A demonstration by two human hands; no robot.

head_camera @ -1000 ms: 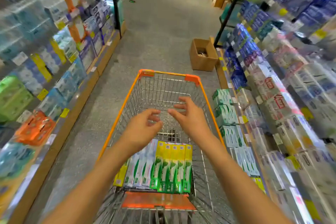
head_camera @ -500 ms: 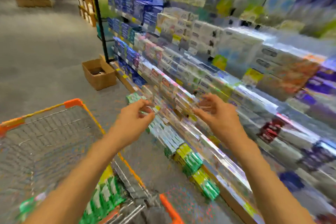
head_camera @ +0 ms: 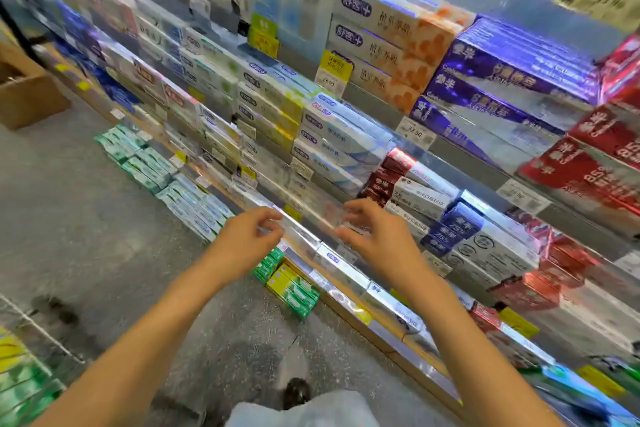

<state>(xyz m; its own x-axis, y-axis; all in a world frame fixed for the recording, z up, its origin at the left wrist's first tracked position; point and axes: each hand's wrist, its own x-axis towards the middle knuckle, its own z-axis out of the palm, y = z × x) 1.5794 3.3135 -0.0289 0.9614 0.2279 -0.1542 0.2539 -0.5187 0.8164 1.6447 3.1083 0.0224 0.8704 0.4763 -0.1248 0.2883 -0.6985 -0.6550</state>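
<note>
I face a shop shelf (head_camera: 304,239) packed with toothpaste boxes. My left hand (head_camera: 247,241) hovers in front of the clear shelf rail with loosely curled fingers and holds nothing. My right hand (head_camera: 375,236) reaches toward white toothpaste boxes (head_camera: 419,199) on a lower shelf, fingers relaxed and spread, holding nothing. Green and yellow boxes (head_camera: 292,289) lie stacked on the bottom shelf under my hands. At the left lower edge the wire shopping cart (head_camera: 38,329) shows, with green boxes (head_camera: 24,388) inside.
Red boxes (head_camera: 585,180) and purple boxes (head_camera: 502,87) fill the shelves to the right. A brown cardboard box (head_camera: 26,94) stands on the floor at the far left. The grey floor (head_camera: 86,218) stretches along the shelf. My shoe (head_camera: 296,392) is at the bottom.
My view has swung from the cart to the shelf on the right. Both hands left the cart and moved up to the shelf rail, still holding nothing.
</note>
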